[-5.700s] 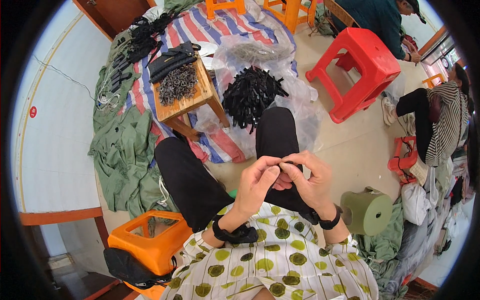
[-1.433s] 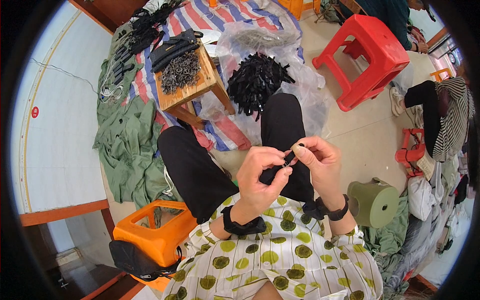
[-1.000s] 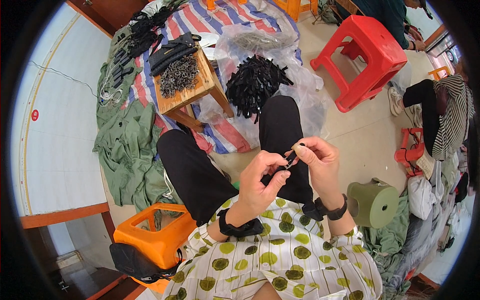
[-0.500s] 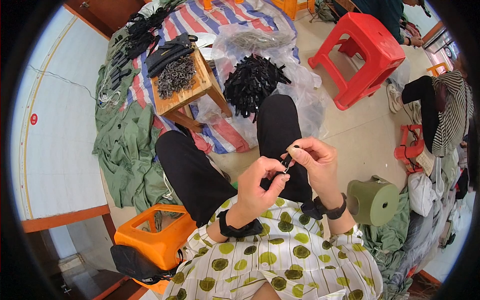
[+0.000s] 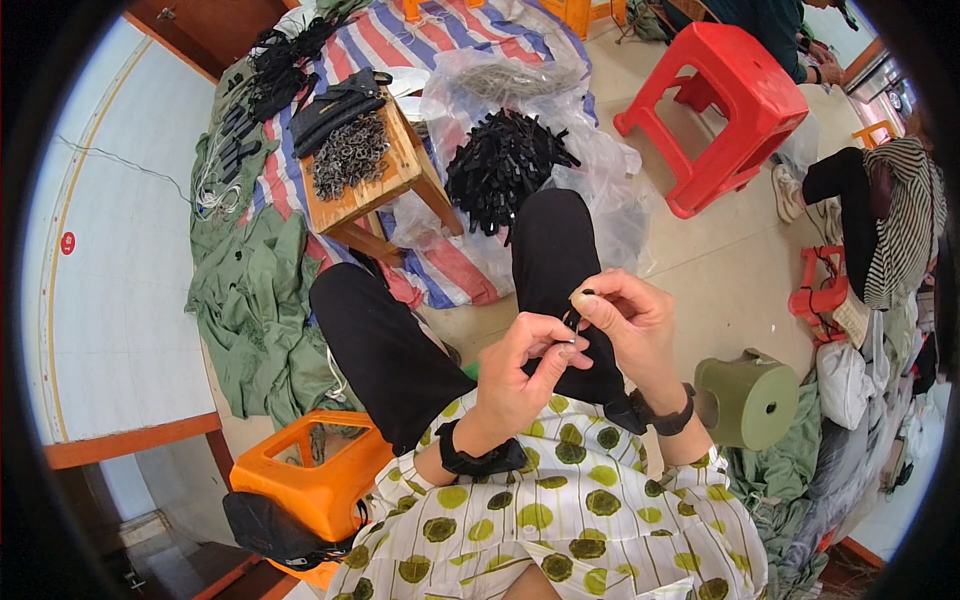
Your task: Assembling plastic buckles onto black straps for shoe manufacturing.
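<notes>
Above my lap, my left hand and my right hand work close together with pinched fingers. Between them runs a short black strap, its upper end in my right fingertips. A small shiny bit of metal shows at my left fingertips, though its shape is too small to make out. Beyond my knees lies a heap of similar black strap pieces on clear plastic sheeting. To its left, a pile of small metal rings or buckles rests on a wooden stool, beside a black pouch.
An orange plastic stool with a black bag stands at my left. Green fabric covers the floor near the wall. On the right are a red stool, an olive-green stool and a seated person in stripes.
My fingers have shifted slightly on the strap, and the left fingers have opened a little around its lower end. Both hands otherwise stay in the same place.
</notes>
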Tool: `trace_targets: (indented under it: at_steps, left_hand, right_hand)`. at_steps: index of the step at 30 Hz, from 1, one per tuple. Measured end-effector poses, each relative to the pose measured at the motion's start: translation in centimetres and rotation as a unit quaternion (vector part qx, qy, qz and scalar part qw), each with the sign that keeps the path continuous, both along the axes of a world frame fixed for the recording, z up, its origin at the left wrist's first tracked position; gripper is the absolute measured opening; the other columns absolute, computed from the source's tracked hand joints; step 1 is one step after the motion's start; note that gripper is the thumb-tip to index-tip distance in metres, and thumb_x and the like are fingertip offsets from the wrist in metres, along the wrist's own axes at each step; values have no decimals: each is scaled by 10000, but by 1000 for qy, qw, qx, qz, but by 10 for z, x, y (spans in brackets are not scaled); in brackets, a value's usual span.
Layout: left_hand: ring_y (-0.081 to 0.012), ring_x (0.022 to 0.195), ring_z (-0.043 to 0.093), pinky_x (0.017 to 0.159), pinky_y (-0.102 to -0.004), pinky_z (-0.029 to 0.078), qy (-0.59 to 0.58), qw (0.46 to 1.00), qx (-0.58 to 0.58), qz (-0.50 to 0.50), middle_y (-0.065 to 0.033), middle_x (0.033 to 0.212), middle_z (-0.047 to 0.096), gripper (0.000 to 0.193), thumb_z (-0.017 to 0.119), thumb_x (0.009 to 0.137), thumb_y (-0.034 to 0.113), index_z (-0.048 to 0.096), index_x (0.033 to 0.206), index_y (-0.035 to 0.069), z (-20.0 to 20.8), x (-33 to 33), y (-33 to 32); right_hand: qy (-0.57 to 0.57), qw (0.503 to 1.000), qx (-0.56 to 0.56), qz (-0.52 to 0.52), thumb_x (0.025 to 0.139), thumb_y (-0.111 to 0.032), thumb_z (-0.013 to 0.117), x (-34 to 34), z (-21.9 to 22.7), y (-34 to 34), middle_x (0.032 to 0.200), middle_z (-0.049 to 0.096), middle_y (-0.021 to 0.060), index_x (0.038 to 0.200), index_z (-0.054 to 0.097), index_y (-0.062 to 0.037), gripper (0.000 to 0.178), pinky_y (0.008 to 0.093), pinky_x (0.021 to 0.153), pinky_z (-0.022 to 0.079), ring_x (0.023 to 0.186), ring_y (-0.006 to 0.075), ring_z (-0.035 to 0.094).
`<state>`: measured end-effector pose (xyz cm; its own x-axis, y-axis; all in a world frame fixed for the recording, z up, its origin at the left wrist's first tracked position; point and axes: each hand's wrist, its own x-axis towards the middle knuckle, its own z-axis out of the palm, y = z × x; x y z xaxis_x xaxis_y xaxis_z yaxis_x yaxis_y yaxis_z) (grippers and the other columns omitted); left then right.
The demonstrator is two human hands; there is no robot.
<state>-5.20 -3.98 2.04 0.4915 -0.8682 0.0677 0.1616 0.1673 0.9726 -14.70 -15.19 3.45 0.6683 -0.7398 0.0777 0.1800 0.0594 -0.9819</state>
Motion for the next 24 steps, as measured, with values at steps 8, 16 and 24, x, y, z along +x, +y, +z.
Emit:
trace_targets:
  at_steps: [8,16,24]
  left_hand:
    - [-206,678,678,580,-258,516,-368,927,-61,26,-127,766,654,89,586,823,-19,535,890,9,-3,14,3]
    - [-209,654,665,563,-267,511,-459,880,-107,55,-101,741,658,136,603,780,-45,546,883,23,-8,19,5]
    - [-203,659,669,569,-256,507,-407,909,-64,55,-105,740,657,104,588,804,-32,546,880,26,-8,16,6]
  right_hand:
    - [-32,992,113,44,842,-101,625,4,-13,-4,751,622,32,865,629,1,105,205,582,457,624,67,547]
    - [-80,981,153,86,828,-96,636,8,-17,-4,773,639,61,857,634,-10,91,205,577,451,623,69,537]
    - [-60,990,109,59,820,-82,638,8,-17,-1,762,636,46,847,640,0,87,209,584,449,651,74,548]
